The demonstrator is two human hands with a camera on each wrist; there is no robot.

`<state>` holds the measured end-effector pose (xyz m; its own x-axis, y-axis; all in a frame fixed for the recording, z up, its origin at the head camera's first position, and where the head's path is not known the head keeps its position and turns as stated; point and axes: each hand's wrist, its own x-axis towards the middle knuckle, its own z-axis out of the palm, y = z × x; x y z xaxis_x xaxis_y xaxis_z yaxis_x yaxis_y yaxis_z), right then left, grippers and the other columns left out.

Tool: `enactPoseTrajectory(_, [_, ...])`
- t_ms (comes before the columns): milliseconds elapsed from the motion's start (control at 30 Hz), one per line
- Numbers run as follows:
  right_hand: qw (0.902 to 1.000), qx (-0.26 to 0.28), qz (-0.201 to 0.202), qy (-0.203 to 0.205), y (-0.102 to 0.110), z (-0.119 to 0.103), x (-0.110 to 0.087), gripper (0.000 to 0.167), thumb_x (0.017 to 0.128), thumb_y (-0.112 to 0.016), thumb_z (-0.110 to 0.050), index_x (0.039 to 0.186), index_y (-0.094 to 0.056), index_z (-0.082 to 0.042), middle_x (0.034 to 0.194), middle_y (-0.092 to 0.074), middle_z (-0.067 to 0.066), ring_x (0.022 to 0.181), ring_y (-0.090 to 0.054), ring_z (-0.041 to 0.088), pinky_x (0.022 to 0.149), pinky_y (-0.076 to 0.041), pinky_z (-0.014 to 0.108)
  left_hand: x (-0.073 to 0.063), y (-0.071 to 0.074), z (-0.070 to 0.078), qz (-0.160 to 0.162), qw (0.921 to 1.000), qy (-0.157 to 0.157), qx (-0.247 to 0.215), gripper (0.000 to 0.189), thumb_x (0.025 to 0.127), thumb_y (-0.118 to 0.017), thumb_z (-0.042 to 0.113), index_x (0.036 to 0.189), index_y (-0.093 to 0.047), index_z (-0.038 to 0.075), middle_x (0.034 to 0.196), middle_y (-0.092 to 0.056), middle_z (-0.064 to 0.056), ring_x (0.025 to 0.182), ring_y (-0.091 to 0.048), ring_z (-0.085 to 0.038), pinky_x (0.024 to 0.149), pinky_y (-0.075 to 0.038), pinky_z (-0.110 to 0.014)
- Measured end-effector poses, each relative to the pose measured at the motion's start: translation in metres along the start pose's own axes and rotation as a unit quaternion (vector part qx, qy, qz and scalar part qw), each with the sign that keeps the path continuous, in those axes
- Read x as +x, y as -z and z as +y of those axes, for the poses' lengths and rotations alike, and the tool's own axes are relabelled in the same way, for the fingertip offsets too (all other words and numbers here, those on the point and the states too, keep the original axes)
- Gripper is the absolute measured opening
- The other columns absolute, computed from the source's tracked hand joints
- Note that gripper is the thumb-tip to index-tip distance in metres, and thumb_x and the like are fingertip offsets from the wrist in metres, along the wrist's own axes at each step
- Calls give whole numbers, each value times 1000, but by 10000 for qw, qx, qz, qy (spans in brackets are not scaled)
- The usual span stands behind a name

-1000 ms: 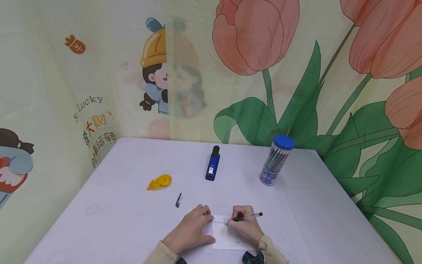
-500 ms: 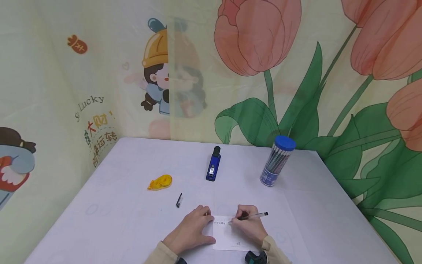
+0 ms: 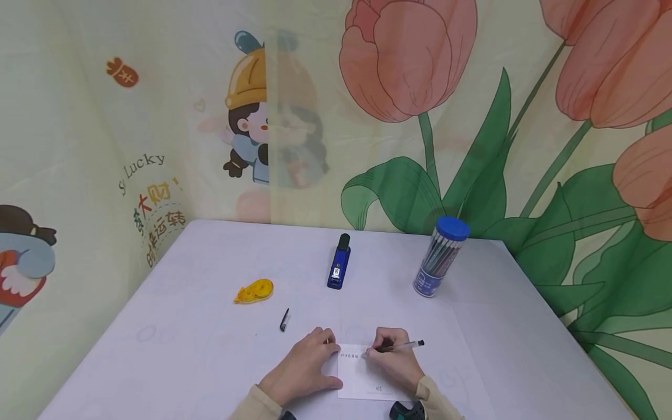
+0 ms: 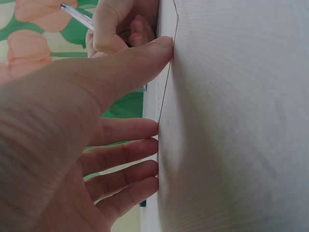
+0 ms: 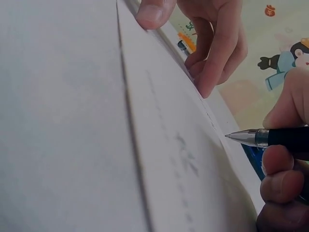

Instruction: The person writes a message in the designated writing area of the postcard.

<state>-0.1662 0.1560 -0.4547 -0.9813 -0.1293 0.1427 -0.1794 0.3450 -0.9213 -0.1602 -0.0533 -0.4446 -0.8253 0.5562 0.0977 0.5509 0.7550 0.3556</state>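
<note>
A sheet of white paper (image 3: 357, 382) lies on the table, with a row of small handwritten characters near its top and a mark near its bottom. My right hand (image 3: 395, 357) pinches a clear-barrelled pen (image 3: 404, 346) with a dark grip, its tip at the end of the top row. In the right wrist view the pen's metal tip (image 5: 246, 137) is at the paper's surface. My left hand (image 3: 310, 364) rests at the paper's left edge, thumb and fingertips touching down, fingers extended in the left wrist view. The right palm hides part of the sheet.
A black pen cap (image 3: 284, 320) lies left of the paper, with a yellow correction tape (image 3: 254, 291) beyond it. Farther back are a blue stapler (image 3: 339, 262) and a blue-lidded tub of pens (image 3: 440, 256). A printed curtain (image 3: 315, 116) hangs behind the white table (image 3: 173, 303).
My right hand has shifted slightly right along the top row with the pen, then a touch back left. The written row has grown a little. My left hand stays in place.
</note>
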Motion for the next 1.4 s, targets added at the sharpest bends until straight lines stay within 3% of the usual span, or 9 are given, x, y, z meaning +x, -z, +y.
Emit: enactPoseTrajectory(1400, [9999, -31, -8, 109, 1, -10, -4, 18, 65, -60, 15, 61, -50, 0, 61, -52, -4, 57, -47, 5, 61, -37, 17, -3, 1, -1, 118, 9996, -200, -129, 56, 68, -83, 45, 107, -72, 7, 99, -55, 6, 87, -45, -7, 78, -47, -24])
